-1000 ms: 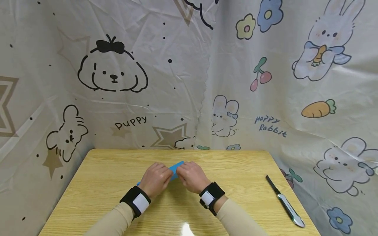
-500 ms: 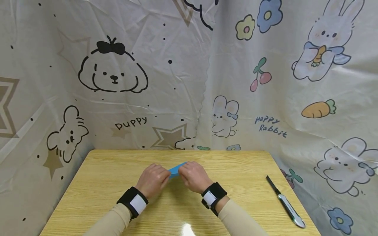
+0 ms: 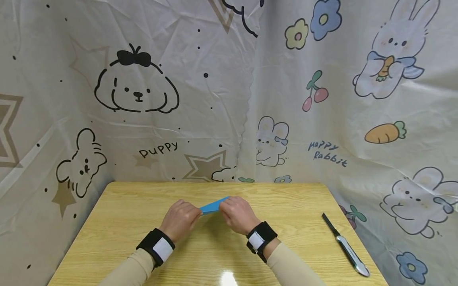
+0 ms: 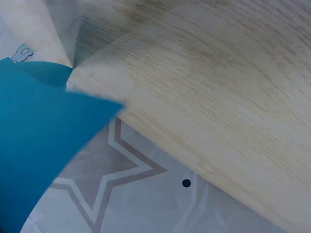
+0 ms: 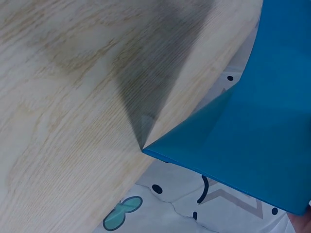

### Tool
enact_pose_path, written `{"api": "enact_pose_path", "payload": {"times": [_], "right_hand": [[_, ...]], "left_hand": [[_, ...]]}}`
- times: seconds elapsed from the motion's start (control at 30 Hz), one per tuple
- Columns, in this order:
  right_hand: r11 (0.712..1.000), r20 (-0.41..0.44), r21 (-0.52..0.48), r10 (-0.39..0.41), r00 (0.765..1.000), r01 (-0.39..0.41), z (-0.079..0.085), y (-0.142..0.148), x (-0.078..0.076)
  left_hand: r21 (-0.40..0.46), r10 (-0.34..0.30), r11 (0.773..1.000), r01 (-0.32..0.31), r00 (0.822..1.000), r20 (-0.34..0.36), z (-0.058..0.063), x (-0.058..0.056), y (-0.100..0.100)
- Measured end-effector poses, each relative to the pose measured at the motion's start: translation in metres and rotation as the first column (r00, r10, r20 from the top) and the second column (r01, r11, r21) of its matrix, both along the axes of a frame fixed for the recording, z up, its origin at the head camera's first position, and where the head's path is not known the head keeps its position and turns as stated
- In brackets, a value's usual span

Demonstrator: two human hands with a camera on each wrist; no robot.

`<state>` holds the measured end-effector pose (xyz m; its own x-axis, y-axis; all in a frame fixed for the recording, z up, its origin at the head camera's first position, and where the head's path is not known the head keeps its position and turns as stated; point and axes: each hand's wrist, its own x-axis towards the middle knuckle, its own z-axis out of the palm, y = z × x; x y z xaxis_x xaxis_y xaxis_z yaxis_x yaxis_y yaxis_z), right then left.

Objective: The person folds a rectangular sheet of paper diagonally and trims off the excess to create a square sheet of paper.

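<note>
A folded sheet of blue paper [image 3: 212, 206] spans the gap between my two hands above the middle of the table. My left hand [image 3: 180, 219] pinches its left end with curled fingers, and my right hand [image 3: 238, 215] grips the right end. In the left wrist view the paper [image 4: 43, 131] fills the left side, with a pointed corner. The right wrist view has the paper [image 5: 262, 141] folded over itself, one sharp corner near the tabletop. A bit of finger [image 5: 302, 221] shows at its lower right edge. Most fingertips are hidden.
On the right side of the wooden table [image 3: 118, 222] lies a utility knife [image 3: 345, 246] with its dark blade out, pointing away. A printed cloth curtain [image 3: 214, 99] hangs behind the table and along its sides.
My left hand has slid left and toward me, while my right hand has shifted slightly right. The gap between them is wider, and the paper's end left of the left hand no longer shows.
</note>
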<state>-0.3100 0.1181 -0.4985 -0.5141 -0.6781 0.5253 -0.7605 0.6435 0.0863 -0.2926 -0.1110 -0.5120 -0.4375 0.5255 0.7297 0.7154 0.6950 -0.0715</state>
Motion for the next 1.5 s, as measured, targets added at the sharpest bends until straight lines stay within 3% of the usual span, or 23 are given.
{"api": "enact_pose_path", "payload": {"times": [0.3, 0.53, 1.0, 1.17, 1.33, 1.5], "right_hand": [[1.0, -0.005, -0.018, 0.005, 1.0, -0.005, -0.005, 0.005, -0.003], [1.0, -0.009, -0.03, -0.002, 1.0, 0.002, -0.004, 0.008, -0.003], [0.997, 0.001, -0.066, -0.036, 0.999, 0.036, -0.008, 0.016, -0.006], [0.996, -0.003, -0.083, -0.023, 1.0, 0.022, -0.007, 0.017, -0.004], [0.996, -0.01, -0.078, -0.035, 0.999, 0.034, -0.007, 0.016, -0.003], [0.997, 0.002, -0.073, -0.024, 1.0, 0.024, -0.004, 0.006, -0.002]], "left_hand": [[0.002, 0.016, 1.0, -0.016, 0.999, -0.049, -0.004, 0.002, -0.014], [0.013, 0.026, 1.0, -0.025, 1.0, -0.002, -0.006, 0.002, -0.024], [0.037, 0.019, 0.999, -0.017, 0.999, -0.04, -0.009, 0.0, -0.038], [0.041, 0.038, 0.998, -0.037, 0.999, -0.018, -0.007, 0.0, -0.043], [0.031, 0.054, 0.998, -0.054, 0.999, 0.001, -0.006, 0.001, -0.039], [-0.024, 0.074, 0.997, -0.074, 0.997, 0.006, -0.002, 0.0, -0.018]]}}
